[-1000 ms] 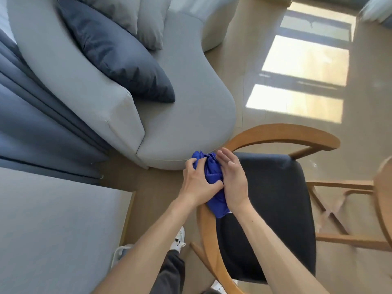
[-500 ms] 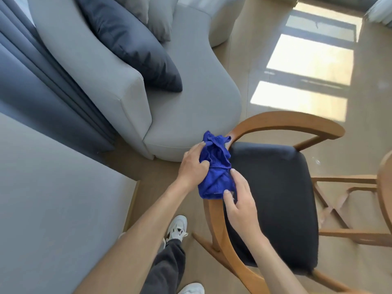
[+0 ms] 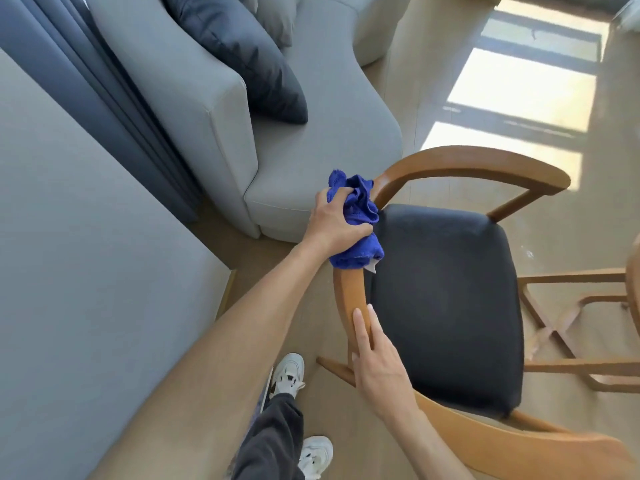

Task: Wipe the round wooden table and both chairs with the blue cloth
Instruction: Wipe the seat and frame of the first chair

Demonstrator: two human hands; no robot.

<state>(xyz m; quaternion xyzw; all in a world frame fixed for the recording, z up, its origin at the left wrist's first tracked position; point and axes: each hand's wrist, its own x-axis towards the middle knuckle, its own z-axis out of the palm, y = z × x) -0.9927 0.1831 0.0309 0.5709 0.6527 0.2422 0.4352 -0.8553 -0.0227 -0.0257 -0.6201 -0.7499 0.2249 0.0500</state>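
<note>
Cloth (image 3: 356, 223) was bunched on the chair (image 3: 446, 306) rail, white tag unreadable. Left hand (image 3: 334, 225) gripped it. Right hand (image 3: 379, 367) had let go since 0.5 s ago, fingers now straight on the rail lower down. Sofa (image 3: 311, 140) behind.

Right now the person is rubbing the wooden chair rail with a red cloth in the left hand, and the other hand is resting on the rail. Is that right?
Not quite: the cloth is blue, not red. The head view shows it bunched in the left hand against the curved wooden rail of the chair. The rest is right: the right hand rests on that rail lower down, fingers straight.
</note>
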